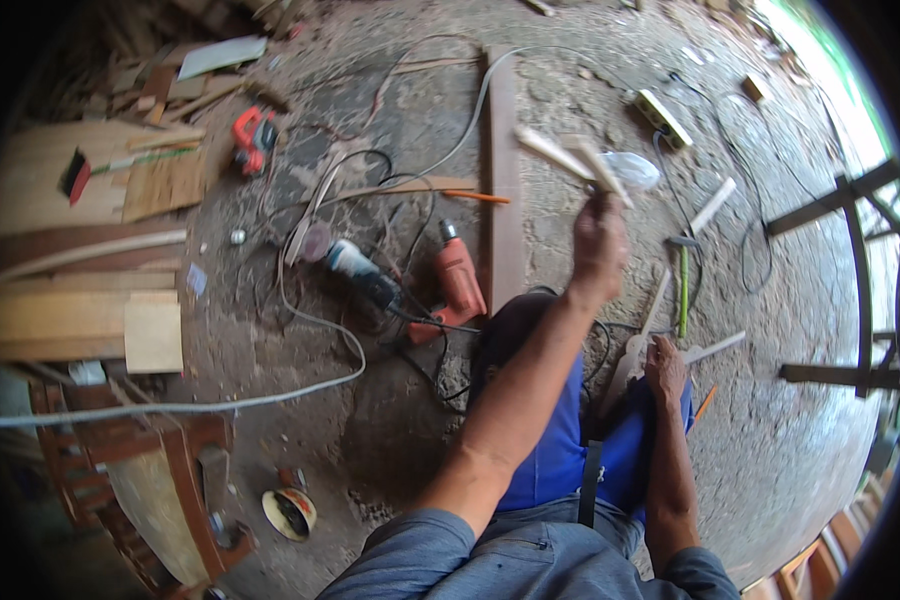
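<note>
My left hand [600, 245] is stretched out ahead, its fingers closed round thin pale wooden strips [550, 152] that fan out beyond it, smeared by motion. Close to my right thigh, my right hand [667, 368] has its fingers curled at a pale wooden piece [625, 372] with a wavy edge. Narrow wooden strips stick out on both sides of this hand; how they join the piece is hidden. A hammer [683, 285] with a green handle lies just ahead of my right hand. Left of my outstretched hand lies a long brown plank [505, 185].
Left of my knee lie a red drill [458, 275] and an angle grinder [365, 275] among tangled cords. A red power tool [254, 140] sits beside stacked boards [60, 320]. A power strip [663, 120] is ahead right; a dark wooden frame [860, 290] stands at the far right.
</note>
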The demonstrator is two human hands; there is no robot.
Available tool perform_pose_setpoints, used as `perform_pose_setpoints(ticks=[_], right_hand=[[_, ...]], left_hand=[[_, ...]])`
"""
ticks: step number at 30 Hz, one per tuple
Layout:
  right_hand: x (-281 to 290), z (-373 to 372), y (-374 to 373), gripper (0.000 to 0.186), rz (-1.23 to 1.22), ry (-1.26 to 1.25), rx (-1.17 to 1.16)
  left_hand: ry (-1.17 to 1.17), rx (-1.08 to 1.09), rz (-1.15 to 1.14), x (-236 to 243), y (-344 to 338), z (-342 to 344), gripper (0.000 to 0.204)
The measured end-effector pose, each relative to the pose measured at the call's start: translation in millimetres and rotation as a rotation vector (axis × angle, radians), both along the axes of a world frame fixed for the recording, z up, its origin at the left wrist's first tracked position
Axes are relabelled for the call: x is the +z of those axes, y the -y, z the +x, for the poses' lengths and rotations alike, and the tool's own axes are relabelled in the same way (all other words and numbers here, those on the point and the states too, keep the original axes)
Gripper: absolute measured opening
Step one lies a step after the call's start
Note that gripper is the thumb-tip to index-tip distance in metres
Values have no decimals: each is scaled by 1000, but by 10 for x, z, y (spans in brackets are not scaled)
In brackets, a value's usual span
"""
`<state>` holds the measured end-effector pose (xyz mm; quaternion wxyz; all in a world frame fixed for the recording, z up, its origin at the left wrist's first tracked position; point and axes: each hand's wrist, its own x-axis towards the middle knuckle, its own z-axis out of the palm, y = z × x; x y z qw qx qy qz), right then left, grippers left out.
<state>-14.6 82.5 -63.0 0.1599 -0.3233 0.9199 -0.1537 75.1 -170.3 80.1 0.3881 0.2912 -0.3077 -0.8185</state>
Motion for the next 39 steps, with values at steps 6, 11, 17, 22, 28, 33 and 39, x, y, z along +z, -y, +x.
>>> perform_pose_setpoints(ticks=[6, 11, 17, 22, 28, 33, 39], right_hand=[[-98, -97, -40, 29, 134, 2, 126], [-143, -94, -107, 38, 130, -15, 249], [-93, -50, -246, 25, 40, -8, 179], [110, -358, -935, 29, -176, -110, -33], [-59, 32, -2045, 37, 168, -47, -505], [-344, 916, -2265, 56, 195, 56, -337], [-408, 1088, -2253, 67, 212, 200, -122]], left_hand=[[105, -88, -161, 58, -303, -336, 39], [283, -210, -291, 160, -653, -475, 41], [181, -268, -151, 16, -500, -381, 20], [7, -68, 242, 2, -34, -62, 22], [104, -67, 293, 84, 147, 187, 29], [165, -143, 236, 37, 129, 161, 28], [234, -79, 237, -58, 196, 79, 26]])
